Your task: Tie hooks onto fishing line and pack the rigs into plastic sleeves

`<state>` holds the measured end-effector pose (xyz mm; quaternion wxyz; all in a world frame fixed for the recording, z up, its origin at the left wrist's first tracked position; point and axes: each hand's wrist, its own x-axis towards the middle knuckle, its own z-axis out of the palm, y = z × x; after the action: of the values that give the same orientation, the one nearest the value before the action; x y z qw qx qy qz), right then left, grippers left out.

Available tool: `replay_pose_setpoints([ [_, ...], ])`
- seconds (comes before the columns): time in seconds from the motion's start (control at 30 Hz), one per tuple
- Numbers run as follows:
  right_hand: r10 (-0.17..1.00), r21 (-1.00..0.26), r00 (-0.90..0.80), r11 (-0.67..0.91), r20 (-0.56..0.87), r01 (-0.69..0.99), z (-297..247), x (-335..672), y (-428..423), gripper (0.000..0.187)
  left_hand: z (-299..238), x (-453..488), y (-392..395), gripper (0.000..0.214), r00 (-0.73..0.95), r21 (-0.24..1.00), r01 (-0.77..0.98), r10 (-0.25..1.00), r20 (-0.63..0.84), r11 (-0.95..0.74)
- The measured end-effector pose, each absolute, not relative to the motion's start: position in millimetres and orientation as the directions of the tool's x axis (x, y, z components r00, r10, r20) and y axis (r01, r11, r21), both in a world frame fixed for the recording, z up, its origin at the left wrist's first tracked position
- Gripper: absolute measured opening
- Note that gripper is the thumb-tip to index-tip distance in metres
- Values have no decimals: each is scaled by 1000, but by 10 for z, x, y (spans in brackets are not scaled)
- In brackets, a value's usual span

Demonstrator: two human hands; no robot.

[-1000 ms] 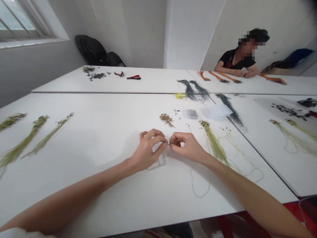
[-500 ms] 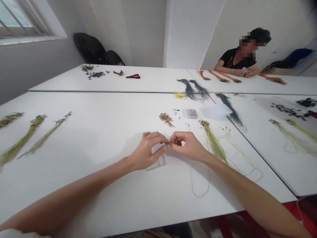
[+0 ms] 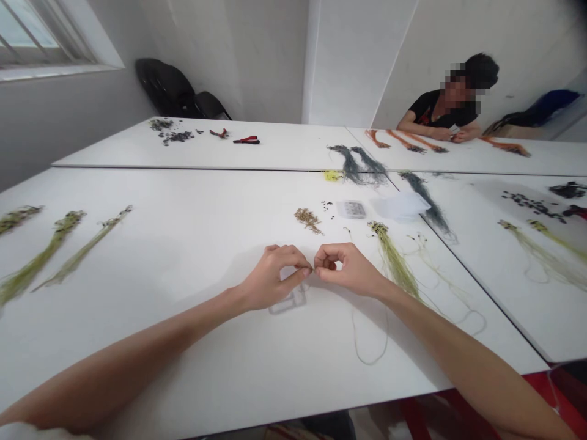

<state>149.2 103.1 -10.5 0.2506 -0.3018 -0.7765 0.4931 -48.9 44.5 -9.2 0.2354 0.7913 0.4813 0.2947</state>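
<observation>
White table [image 3: 220,373], grey wall [image 3: 270,61]; left hand [image 3: 269,280], right hand [image 3: 352,272] in pinch on tiny piece [image 3: 312,269]

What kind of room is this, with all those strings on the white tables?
Probably a small workroom for handwork, though I can't be sure. Bundles of yellow-green cord lie on white tables, red-handled pliers lie farther back, and another person rests their arms on the far table.

Passable across white table [image 3: 183,214] at left of centre and bottom centre. Obstructed at right of centre by looped thread [image 3: 368,365] and yellow-green bundle [image 3: 398,266]; above centre, by brown pile [image 3: 307,218] and clear box [image 3: 352,209].
</observation>
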Motion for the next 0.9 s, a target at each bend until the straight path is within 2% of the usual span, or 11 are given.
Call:
replay_pose_setpoints([
  [0.1,718,-934,-691,300,88,193,-95,1489,1049,5,-76,-489,446,17,299,703,607,926,231,-372],
  [0.27,740,-978,-670,178,63,105,-88,1501,1101,21,-59,-509,451,20,117,783,573,970,213,-241],
  [0.4,746,-960,-666,207,31,188,-84,1512,1093,18,-74,-519,453,21,35,785,583,972,233,-209],
  [0.5,741,-927,-666,301,81,222,-76,1512,1054,14,-101,-506,448,19,67,750,618,967,246,-234],
  [0.63,765,-901,-626,368,153,230,-70,1514,1025,14,-135,-465,410,19,245,653,665,932,267,-362],
  [0.77,792,-904,-590,357,159,236,-74,1526,1067,15,-133,-439,361,17,334,606,659,895,296,-446],
  [0.9,799,-928,-598,267,62,260,-74,1548,1122,18,-101,-447,353,16,265,654,622,902,341,-430],
])
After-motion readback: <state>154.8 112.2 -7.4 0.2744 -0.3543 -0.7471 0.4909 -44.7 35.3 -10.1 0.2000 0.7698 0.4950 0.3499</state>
